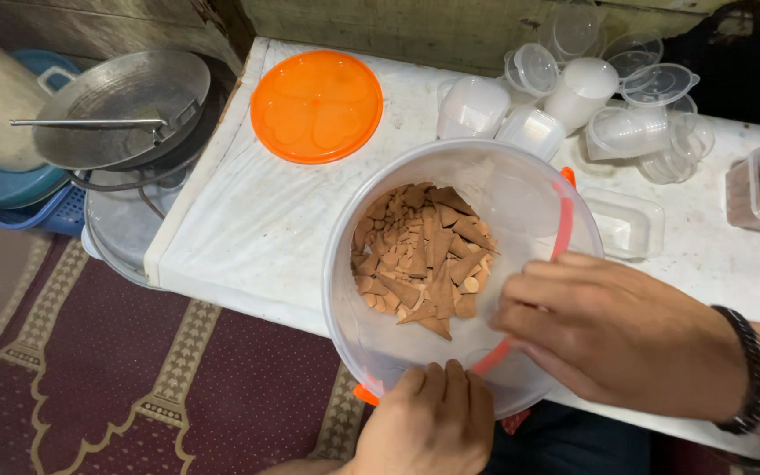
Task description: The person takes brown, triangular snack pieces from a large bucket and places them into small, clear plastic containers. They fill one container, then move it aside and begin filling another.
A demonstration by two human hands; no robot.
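Note:
A large clear plastic bucket (pixel 371 202) with an orange handle stands at the near edge of the white-covered table (pixel 257 220). Several brown triangular chips (pixel 420 251) lie heaped in its bottom. My left hand (pixel 428 418) grips the bucket's near rim from below. My right hand (pixel 609 330), with a dark beaded bracelet on the wrist, rests over the right rim, fingers bent down toward the chips. Whether those fingers hold a chip is hidden.
An orange lid (pixel 317 105) lies on the table behind the bucket. Several clear small tubs and lids (pixel 591 105) crowd the back right. A metal pan (pixel 120 105) sits on basins at the left. A patterned maroon rug (pixel 134 387) covers the floor.

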